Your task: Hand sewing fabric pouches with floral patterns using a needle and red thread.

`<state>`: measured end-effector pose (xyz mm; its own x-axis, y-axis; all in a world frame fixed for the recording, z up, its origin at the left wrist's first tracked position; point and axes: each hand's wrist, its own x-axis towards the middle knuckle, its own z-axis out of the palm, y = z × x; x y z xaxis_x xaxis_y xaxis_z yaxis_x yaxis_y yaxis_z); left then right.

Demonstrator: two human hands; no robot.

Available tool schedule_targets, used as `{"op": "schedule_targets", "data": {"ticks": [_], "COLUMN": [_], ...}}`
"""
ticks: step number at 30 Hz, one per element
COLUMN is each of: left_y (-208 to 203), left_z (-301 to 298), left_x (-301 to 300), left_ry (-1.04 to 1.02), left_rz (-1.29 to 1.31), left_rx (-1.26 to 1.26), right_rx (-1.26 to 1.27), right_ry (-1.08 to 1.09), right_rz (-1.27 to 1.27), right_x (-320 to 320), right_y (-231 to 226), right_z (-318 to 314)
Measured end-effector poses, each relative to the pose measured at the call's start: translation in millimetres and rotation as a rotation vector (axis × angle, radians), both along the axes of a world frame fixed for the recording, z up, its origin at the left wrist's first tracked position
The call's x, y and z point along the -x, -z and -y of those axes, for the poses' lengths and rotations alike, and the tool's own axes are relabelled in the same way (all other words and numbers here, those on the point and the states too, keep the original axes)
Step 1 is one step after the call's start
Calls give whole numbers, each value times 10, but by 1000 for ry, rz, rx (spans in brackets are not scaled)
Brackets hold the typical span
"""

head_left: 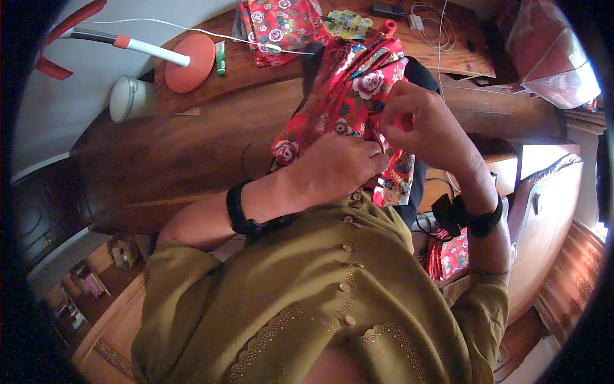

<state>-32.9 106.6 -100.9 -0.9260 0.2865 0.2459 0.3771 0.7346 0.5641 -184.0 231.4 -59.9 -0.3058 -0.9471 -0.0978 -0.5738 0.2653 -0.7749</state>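
Note:
A red cloth with printed flowers lies gathered and folded in front of my chest, running from the table edge toward me. My left hand is closed, its fingers curled and pinched at the near part of this cloth. Just right of it and a little farther off, my right hand is bent in a pinch close to the same cloth. What lies between its fingertips is too small to make out. Dark straps circle both of my wrists.
On the wooden table lie more red floral cloth, a red spool, a green tube and a white charger. A lamp with a red base stands at left. Folded floral cloth rests at lower right.

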Motion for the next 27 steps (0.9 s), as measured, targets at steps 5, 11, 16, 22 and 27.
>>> {"op": "schedule_targets", "data": {"ticks": [5, 11, 16, 22, 27], "left_y": [-41, -261, -438, -531, -502], "left_z": [124, 310, 468, 480, 457], "left_x": [24, -3, -80, -121, -129], "left_ry": [-56, -243, -397, -439, -463], "left_rz": [28, 325, 593, 503, 392], "left_rx": [-72, -534, -755, -608, -478], "right_rx": [107, 191, 253, 261, 205], "right_ry": [117, 216, 389, 251, 226], "right_rz": [152, 559, 409, -47, -159], "right_x": [-9, -43, -300, -452, -432], "right_y": [34, -317, -493, -264, -272], "right_z": [82, 111, -28, -10, 39]}}
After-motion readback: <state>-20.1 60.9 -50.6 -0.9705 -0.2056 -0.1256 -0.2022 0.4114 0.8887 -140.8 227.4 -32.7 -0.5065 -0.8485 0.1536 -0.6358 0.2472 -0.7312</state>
